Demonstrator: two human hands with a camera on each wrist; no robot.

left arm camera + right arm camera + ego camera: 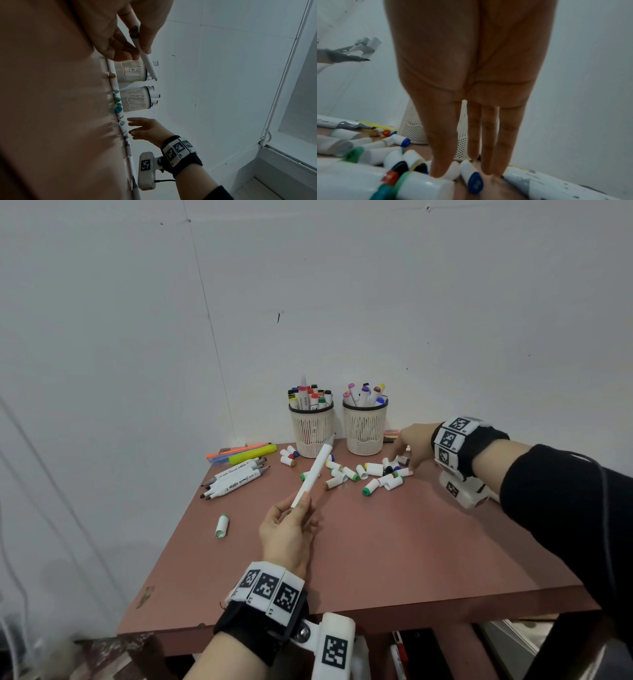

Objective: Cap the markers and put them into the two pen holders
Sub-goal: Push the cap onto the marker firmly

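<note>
My left hand [298,503] pinches the near end of a white marker [318,469] above the table; its uncapped grey tip points at the left pen holder [311,428]. In the left wrist view the thumb and fingers of that hand [139,52] grip the marker [150,66]. The right pen holder [364,429] stands beside the left one; both hold several capped markers. My right hand [404,455] reaches down with straight fingers into a pile of loose caps [376,474]. In the right wrist view its fingertips [489,170] touch the table beside a blue-ended cap [473,177], holding nothing.
Several uncapped markers [236,477] lie at the table's left, with highlighters [246,455] behind them. One lone cap [222,526] lies near the left edge. The brown table [394,559] stands against a white wall, and more caps [289,457] lie by the left holder.
</note>
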